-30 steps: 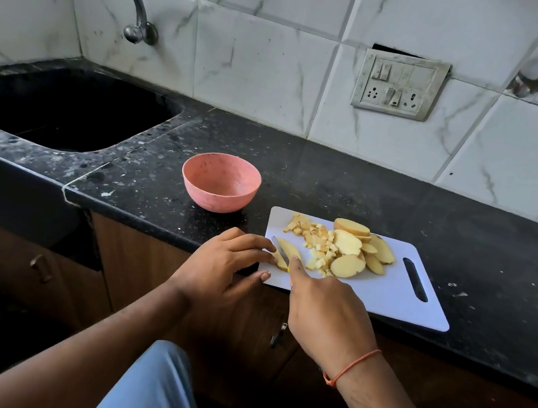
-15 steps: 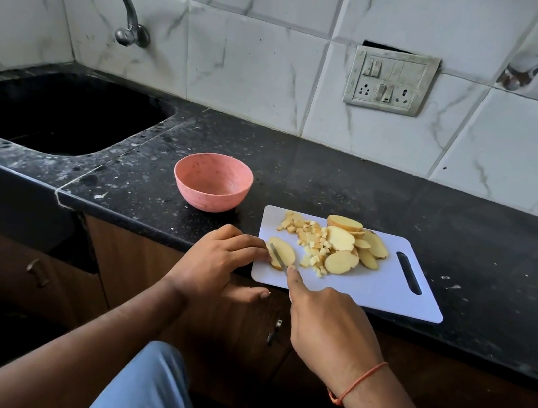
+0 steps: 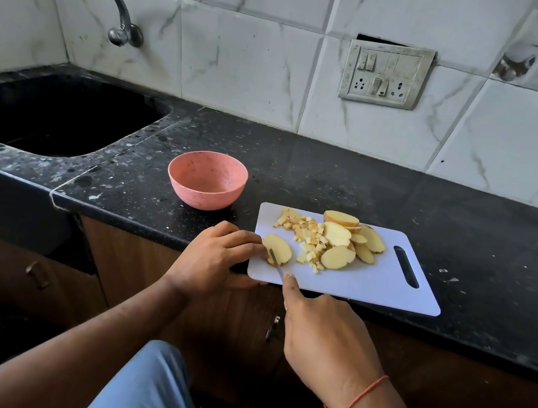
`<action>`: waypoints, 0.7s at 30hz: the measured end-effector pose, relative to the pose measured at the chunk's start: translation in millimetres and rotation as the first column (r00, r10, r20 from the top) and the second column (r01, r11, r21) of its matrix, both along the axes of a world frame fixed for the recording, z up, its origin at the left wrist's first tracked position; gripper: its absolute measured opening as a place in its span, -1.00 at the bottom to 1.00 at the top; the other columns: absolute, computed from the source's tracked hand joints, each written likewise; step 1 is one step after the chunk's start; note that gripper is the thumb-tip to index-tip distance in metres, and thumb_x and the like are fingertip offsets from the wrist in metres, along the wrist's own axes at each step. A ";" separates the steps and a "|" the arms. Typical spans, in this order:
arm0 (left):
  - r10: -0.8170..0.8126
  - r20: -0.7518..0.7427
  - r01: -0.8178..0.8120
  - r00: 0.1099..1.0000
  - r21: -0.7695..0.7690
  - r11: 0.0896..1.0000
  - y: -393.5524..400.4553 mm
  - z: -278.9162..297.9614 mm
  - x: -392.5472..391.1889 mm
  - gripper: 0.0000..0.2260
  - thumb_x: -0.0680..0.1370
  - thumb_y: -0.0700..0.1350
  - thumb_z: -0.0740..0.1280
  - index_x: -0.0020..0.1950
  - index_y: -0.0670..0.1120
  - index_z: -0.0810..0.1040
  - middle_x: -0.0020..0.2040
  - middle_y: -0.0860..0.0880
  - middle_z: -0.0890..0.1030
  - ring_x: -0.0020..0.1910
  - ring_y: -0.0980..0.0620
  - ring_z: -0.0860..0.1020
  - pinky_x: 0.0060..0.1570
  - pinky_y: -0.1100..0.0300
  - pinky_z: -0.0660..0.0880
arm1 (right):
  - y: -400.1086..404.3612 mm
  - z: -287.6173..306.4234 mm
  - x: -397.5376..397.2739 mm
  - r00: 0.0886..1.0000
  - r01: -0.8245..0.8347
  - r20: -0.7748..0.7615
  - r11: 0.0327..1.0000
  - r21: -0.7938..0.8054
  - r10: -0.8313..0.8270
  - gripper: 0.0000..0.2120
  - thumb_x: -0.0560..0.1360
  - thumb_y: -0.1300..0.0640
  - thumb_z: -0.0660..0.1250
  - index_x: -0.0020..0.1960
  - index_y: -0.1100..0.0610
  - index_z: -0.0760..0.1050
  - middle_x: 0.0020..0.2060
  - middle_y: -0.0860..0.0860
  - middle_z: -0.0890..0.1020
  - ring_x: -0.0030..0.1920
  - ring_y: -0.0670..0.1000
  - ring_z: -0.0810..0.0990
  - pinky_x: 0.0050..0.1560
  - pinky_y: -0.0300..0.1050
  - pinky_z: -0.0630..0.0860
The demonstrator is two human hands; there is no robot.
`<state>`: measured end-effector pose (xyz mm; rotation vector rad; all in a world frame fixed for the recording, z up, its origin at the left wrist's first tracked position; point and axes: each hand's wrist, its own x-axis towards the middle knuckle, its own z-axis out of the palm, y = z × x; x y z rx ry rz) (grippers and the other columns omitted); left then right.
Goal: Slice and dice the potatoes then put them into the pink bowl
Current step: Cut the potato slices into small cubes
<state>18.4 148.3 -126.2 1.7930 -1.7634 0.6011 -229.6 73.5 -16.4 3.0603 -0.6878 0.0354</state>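
Left hand (image 3: 215, 258) fingers (image 3: 248, 246) pin a potato slice (image 3: 277, 249) at the white cutting board's (image 3: 373, 287) left edge, low centre frame; the right hand (image 3: 327, 343) grips the knife (image 3: 276, 263), its blade on that slice. The pink bowl (image 3: 207, 179) waits empty, upper left. The blade sits beside the fingertips; a slip could nick them.

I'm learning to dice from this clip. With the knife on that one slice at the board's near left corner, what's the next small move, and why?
Probably press the knife down through the potato slice. The right hand has the blade resting across it, the left hand steadies its edge, and the slice looks uncut.
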 end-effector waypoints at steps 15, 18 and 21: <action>-0.048 -0.202 0.085 0.978 0.178 0.980 -0.3 27.7 4.7 -0.30 0.32 0.54 0.50 0.26 0.09 0.63 0.26 0.18 0.58 0.12 0.07 0.52 0.10 0.08 0.54 | -23.7 13.6 -52.3 0.979 0.005 0.199 0.974 0.225 -0.051 -0.54 0.73 -0.04 0.09 0.63 -0.14 0.25 -0.34 -0.11 0.52 -0.30 -0.05 0.53 -0.39 -0.24 0.34; -0.081 -0.427 0.173 0.901 0.182 0.968 -5.0 47.0 12.5 -0.39 0.38 0.38 0.59 0.30 0.10 0.56 0.20 0.24 0.52 0.12 0.15 0.52 0.08 0.20 0.49 | -38.8 10.6 -55.1 0.964 0.050 0.242 0.966 0.253 -0.113 -0.55 0.73 -0.04 0.11 0.62 -0.16 0.26 -0.38 -0.09 0.49 -0.36 -0.07 0.49 -0.43 -0.21 0.35; -0.054 -0.431 0.208 0.901 0.320 0.924 -18.4 64.6 15.1 -0.38 0.50 0.20 0.56 0.50 0.20 0.42 0.38 0.39 0.41 0.30 0.29 0.44 0.23 0.35 0.40 | -45.1 2.1 -50.2 0.966 0.075 0.223 0.968 0.240 -0.130 -0.54 0.74 -0.07 0.07 0.64 -0.20 0.18 -0.32 -0.14 0.47 -0.30 -0.09 0.48 -0.44 -0.22 0.28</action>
